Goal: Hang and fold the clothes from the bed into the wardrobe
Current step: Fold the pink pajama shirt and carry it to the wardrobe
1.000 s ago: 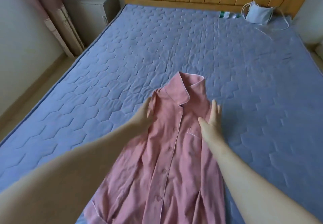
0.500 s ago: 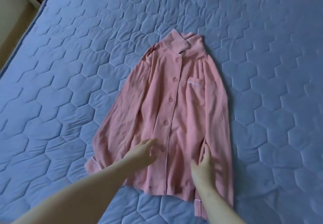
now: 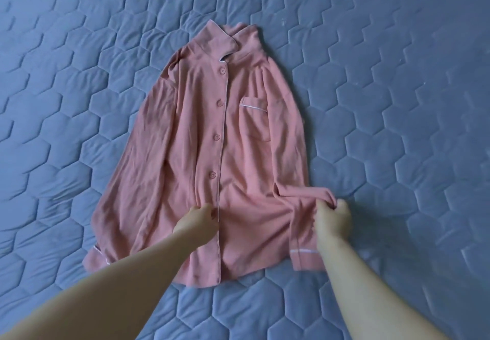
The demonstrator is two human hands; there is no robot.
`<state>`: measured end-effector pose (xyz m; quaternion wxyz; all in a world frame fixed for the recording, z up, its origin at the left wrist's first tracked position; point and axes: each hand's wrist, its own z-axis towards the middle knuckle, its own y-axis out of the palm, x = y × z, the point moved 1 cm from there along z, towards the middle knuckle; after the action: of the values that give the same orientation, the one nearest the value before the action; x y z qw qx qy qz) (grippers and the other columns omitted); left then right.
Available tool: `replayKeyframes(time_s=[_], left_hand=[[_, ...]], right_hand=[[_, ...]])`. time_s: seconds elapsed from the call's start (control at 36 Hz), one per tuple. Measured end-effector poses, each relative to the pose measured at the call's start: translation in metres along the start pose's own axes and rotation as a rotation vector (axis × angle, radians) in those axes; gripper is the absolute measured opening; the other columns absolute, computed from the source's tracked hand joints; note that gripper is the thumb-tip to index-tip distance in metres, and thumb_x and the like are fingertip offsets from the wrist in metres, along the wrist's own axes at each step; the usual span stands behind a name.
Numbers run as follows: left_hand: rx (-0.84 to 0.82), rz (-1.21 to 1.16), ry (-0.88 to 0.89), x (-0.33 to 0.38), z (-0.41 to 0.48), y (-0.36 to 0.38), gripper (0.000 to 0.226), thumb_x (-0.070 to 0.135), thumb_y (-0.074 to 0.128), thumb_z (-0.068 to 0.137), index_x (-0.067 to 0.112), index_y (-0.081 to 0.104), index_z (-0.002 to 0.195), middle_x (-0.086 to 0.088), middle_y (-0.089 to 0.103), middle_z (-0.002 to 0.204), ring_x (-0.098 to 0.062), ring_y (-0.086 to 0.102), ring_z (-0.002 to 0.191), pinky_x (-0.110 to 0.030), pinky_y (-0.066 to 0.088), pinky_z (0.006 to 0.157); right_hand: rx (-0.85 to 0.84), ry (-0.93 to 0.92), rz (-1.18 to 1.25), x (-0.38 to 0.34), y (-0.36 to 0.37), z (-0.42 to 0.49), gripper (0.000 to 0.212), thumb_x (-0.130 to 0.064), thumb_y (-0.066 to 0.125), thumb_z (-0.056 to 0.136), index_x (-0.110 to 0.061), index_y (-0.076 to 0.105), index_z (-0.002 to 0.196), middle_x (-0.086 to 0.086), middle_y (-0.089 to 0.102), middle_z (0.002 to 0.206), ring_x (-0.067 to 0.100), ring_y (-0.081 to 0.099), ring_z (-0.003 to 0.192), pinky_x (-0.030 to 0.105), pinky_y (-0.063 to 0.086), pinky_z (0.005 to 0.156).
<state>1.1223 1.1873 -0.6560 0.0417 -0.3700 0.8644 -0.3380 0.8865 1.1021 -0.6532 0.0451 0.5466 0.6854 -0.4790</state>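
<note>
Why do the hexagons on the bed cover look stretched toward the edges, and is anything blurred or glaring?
Head view: the wide-angle lens bends the quilted blue mattress cover outward; light is soft and even, no glare; the pink pyjama shirt is sharp, its buttons clear; only a faint shadow lies along its pocket side.

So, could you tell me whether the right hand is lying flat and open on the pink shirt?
No, the right hand has its fingers curled round a bunched sleeve of the pink shirt.
</note>
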Motion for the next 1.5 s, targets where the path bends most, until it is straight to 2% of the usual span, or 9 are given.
replayKeyframes(time_s=[0.25, 0.56, 0.69, 0.81, 0.89, 1.11, 1.19, 1.36, 1.5], left_hand=[[-0.125, 0.253, -0.039, 0.029, -0.015, -0.014, 0.055, 0.033, 0.052, 0.083, 0.029, 0.038, 0.137, -0.004, 0.040, 0.135, -0.024, 0.046, 0.122, -0.034, 0.045, 0.095], [-0.003, 0.225, 0.330, 0.106, -0.020, 0.013, 0.062, 0.040, 0.055, 0.088, 0.024, 0.028, 0.142, -0.003, 0.031, 0.141, -0.027, 0.035, 0.128, -0.039, 0.040, 0.096], [-0.084, 0.259, 0.312, 0.099, -0.014, 0.017, 0.056, 0.032, 0.052, 0.090, 0.024, 0.029, 0.141, -0.003, 0.034, 0.139, -0.028, 0.039, 0.126, -0.044, 0.044, 0.094], [-0.102, 0.256, 0.296, 0.089, -0.009, 0.015, 0.062, 0.032, 0.056, 0.089, 0.027, 0.027, 0.143, -0.002, 0.036, 0.139, -0.025, 0.042, 0.125, -0.042, 0.046, 0.092], [-0.086, 0.245, 0.293, 0.087, -0.010, 0.014, 0.064, 0.035, 0.057, 0.088, 0.027, 0.026, 0.143, 0.000, 0.035, 0.140, -0.024, 0.042, 0.126, -0.039, 0.045, 0.090], [0.107, 0.234, 0.269, 0.092, -0.020, 0.011, 0.026, 0.031, 0.051, 0.090, 0.012, 0.047, 0.107, -0.007, 0.052, 0.114, -0.027, 0.054, 0.100, -0.031, 0.038, 0.070], [0.011, 0.283, 0.336, 0.081, -0.020, 0.022, 0.041, 0.050, 0.052, 0.087, 0.016, 0.049, 0.110, -0.004, 0.052, 0.117, -0.025, 0.051, 0.106, -0.031, 0.039, 0.075], [-0.041, 0.507, 0.379, 0.066, -0.033, 0.057, 0.078, 0.050, 0.066, 0.076, 0.021, 0.029, 0.137, 0.002, 0.027, 0.142, -0.021, 0.031, 0.130, -0.038, 0.039, 0.096], [0.210, 0.537, 0.459, 0.057, -0.033, 0.076, 0.084, 0.017, 0.091, 0.025, 0.017, 0.042, 0.094, -0.005, 0.060, 0.087, -0.026, 0.060, 0.066, -0.030, 0.048, 0.044]], right_hand=[[-0.078, -0.126, 0.027, -0.094, -0.051, 0.041, 0.012, -0.004, 0.056, 0.081, -0.013, 0.064, 0.085, 0.003, 0.048, 0.055, 0.023, 0.043, 0.054, 0.024, 0.029, 0.051], [-0.116, -0.002, 0.128, -0.081, -0.055, 0.044, 0.034, -0.005, 0.044, 0.077, -0.010, 0.048, 0.044, 0.009, 0.047, 0.042, 0.007, 0.038, 0.021, 0.022, 0.036, 0.044], [0.104, -0.196, 0.315, -0.113, -0.063, 0.059, 0.024, -0.013, 0.050, 0.082, -0.013, 0.073, 0.078, 0.009, 0.068, 0.072, 0.027, 0.061, 0.078, 0.036, 0.047, 0.070], [-0.063, -0.400, 0.727, -0.134, -0.063, 0.065, 0.074, 0.004, 0.052, 0.074, -0.025, 0.032, 0.139, -0.001, 0.042, 0.135, 0.007, 0.052, 0.115, 0.024, 0.045, 0.091], [-0.109, -0.413, 0.468, -0.111, -0.052, 0.052, 0.077, 0.003, 0.051, 0.078, -0.022, 0.024, 0.145, -0.001, 0.033, 0.146, 0.011, 0.039, 0.130, 0.023, 0.036, 0.104], [-0.548, -0.070, -0.080, -0.035, -0.025, 0.032, 0.038, 0.007, 0.054, 0.080, -0.013, 0.046, 0.112, 0.004, 0.052, 0.108, 0.017, 0.048, 0.094, 0.022, 0.038, 0.068], [-0.441, -0.166, -0.169, -0.025, -0.022, 0.031, 0.011, -0.005, 0.062, 0.080, -0.003, 0.056, 0.090, 0.011, 0.060, 0.091, 0.020, 0.052, 0.084, 0.032, 0.040, 0.067], [-0.290, -0.402, -0.131, -0.030, -0.037, 0.018, 0.041, -0.020, 0.063, 0.087, -0.012, 0.039, 0.055, 0.001, 0.040, 0.054, 0.015, 0.035, 0.057, 0.028, 0.031, 0.055], [-0.253, -0.338, -0.065, -0.018, -0.043, 0.011, 0.040, -0.021, 0.056, 0.092, -0.013, 0.037, 0.057, -0.001, 0.040, 0.058, 0.014, 0.034, 0.058, 0.031, 0.029, 0.057]])
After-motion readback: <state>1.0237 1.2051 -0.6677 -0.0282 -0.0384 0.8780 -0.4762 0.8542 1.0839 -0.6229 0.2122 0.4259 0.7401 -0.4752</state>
